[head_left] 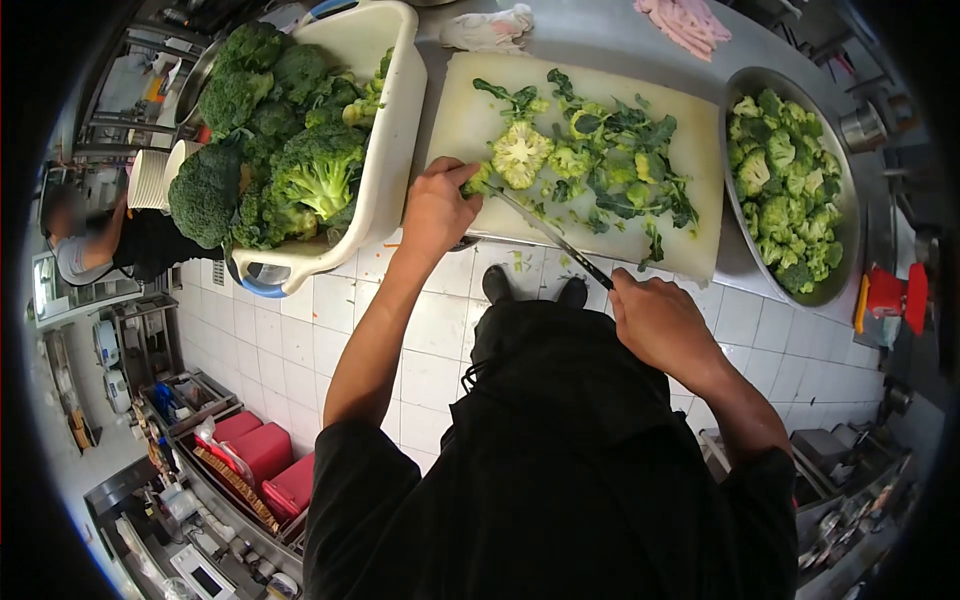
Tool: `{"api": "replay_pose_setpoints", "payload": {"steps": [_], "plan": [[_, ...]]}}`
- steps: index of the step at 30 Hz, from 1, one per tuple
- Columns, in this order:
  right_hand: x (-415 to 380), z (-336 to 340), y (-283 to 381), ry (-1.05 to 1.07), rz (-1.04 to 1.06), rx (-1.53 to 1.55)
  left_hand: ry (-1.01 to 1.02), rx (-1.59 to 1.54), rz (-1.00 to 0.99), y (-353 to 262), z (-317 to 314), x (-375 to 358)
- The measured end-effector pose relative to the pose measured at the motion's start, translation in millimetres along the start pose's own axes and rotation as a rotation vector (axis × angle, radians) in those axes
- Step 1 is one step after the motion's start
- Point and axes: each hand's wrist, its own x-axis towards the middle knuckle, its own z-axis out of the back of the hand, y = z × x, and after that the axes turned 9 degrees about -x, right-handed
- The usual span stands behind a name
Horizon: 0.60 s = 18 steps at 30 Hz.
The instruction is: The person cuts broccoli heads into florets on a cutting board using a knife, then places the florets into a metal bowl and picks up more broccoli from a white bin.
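Note:
My right hand (660, 318) is closed round the dark handle of a knife (550, 230), whose blade points up and left over the white cutting board (460, 120). At the board's near left edge, my left hand (440, 210) pinches a small broccoli floret (480, 180) close to the knife tip. A large cut broccoli head (521, 154) lies just beyond, its pale underside facing up. Broccoli leaves and trimmings (625, 165) are scattered over the middle and right of the board.
A white tub (395, 140) heaped with whole broccoli heads (310, 165) stands left of the board. On the right, a metal bowl (850, 210) holds cut florets (785, 190). Cloths (685, 25) lie at the back. A co-worker (100, 240) is at far left.

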Motion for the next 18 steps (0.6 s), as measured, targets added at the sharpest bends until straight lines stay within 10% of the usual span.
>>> {"api": "replay_pose_setpoints", "payload": {"steps": [18], "plan": [[-9, 3, -26, 0.068, -0.032, 0.159, -0.533, -0.093, -0.275, -58, 107, 36]]}}
